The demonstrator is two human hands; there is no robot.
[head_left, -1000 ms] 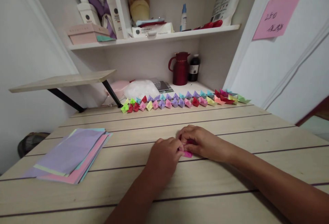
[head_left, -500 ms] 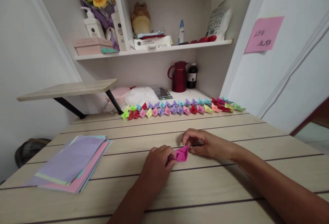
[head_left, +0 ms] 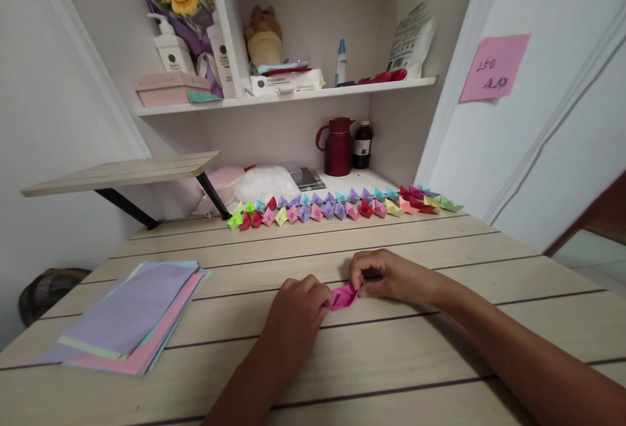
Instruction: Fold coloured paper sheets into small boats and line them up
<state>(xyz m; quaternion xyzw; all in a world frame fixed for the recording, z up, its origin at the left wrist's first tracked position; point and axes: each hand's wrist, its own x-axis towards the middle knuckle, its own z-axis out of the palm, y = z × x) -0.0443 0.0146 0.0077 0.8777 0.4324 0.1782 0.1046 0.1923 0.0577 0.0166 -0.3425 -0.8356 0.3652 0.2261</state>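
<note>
— Two hands, both closed on one magenta fold [head_left: 343, 297], low on the desk [head_left: 391, 361]: left hand [head_left: 298, 305] pinching its left tip, right hand [head_left: 391, 276] pinching its right.
— Changed?
— Flatter than half a second ago, squeezed down; creasing seemingly under way. Further off, paper stack [head_left: 132, 312], then folded row [head_left: 337, 207].

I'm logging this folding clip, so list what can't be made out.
Head view:
pink paper piece: its ends, covered by left hand and right hand.
pink note: writing too small to read.
paper stack: lower sheets hidden under the lilac top sheet.
</note>
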